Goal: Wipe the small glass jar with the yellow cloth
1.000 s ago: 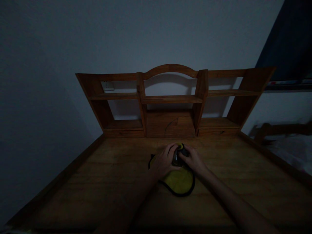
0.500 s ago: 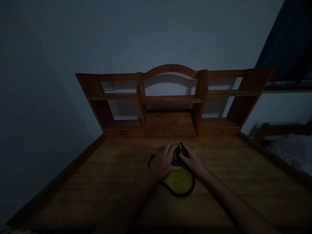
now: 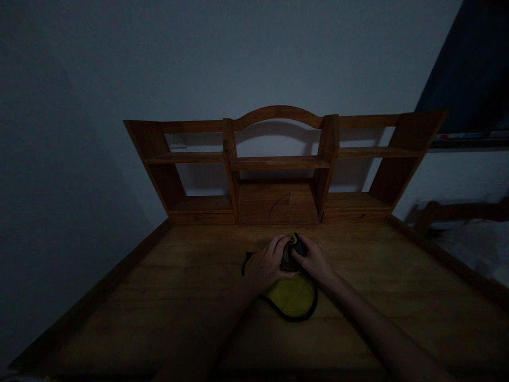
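Note:
A yellow cloth with a black border (image 3: pixel 293 298) lies on the wooden desk, partly under my hands. A small dark object (image 3: pixel 288 261), its kind too dim to make out, is held between them. My left hand (image 3: pixel 271 262) curls around its left side, thumb low and fingers over the top. From the right, my right hand (image 3: pixel 316 260) grips the object and a folded piece of the cloth, thumb pointing inward. A yellow fold with black edging shows at the top between the fingertips.
A wooden desk (image 3: pixel 191 297) with raised side edges spreads around my hands. At its back stands a wooden shelf unit (image 3: pixel 280 163) with several compartments and small drawers. A pale wall rises behind it, with a socket (image 3: pixel 175 141) at left. The room is dim.
Both hands stay in nearly the same place around the dark object. The fold of cloth at the top has shifted very slightly.

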Action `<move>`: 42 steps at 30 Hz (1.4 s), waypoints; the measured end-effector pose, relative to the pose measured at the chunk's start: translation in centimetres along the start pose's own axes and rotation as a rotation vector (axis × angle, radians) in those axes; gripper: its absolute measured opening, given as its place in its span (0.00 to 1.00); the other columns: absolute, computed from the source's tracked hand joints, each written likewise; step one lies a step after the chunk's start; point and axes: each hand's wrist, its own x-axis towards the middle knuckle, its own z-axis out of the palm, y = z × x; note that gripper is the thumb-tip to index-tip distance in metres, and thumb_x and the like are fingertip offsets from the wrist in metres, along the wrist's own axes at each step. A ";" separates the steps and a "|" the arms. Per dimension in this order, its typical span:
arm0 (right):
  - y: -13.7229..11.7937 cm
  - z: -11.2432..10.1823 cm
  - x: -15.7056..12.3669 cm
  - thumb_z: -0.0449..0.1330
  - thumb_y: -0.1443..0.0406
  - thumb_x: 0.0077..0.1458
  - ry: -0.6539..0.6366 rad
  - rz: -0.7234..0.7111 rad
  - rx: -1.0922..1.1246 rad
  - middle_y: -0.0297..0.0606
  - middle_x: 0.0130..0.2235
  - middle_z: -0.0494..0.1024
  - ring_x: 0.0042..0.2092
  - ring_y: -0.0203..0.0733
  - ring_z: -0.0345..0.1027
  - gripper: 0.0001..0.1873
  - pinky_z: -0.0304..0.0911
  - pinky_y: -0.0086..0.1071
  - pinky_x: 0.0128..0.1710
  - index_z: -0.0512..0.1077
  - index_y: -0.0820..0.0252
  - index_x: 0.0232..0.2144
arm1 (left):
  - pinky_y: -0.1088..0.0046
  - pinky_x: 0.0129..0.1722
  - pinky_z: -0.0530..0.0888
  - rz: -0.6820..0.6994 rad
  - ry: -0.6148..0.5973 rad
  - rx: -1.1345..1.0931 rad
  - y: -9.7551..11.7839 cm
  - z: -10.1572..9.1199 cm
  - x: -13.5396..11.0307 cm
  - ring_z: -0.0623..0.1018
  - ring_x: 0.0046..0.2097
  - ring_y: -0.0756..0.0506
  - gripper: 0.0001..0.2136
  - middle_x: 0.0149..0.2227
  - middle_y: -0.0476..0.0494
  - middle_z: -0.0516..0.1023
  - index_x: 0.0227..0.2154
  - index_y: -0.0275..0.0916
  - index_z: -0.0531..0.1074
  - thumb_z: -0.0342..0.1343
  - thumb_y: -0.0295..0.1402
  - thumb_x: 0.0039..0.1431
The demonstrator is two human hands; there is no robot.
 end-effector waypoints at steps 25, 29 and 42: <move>-0.7 -1.1 -0.3 0.47 0.61 0.62 -0.090 -0.082 -0.007 0.38 0.35 0.77 0.35 0.43 0.72 0.14 0.62 0.30 0.35 0.70 0.58 0.42 | 0.54 0.56 0.69 -0.049 0.079 -0.096 0.4 -0.2 0.2 0.66 0.57 0.37 0.40 0.55 0.39 0.63 0.57 0.42 0.53 0.67 0.40 0.43; -0.8 -1.3 -0.4 0.47 0.60 0.63 -0.099 -0.067 0.004 0.38 0.34 0.77 0.34 0.43 0.72 0.15 0.61 0.30 0.34 0.70 0.58 0.42 | 0.55 0.55 0.70 -0.058 0.086 -0.100 0.4 -0.3 0.2 0.67 0.57 0.37 0.40 0.55 0.39 0.63 0.57 0.42 0.54 0.67 0.41 0.42; -0.7 -1.1 -0.3 0.49 0.59 0.62 -0.067 -0.031 0.028 0.37 0.33 0.76 0.34 0.43 0.71 0.14 0.61 0.30 0.34 0.71 0.58 0.40 | 0.54 0.54 0.71 -0.087 0.066 -0.105 0.5 -0.3 0.1 0.68 0.56 0.37 0.41 0.56 0.38 0.62 0.57 0.42 0.53 0.67 0.44 0.42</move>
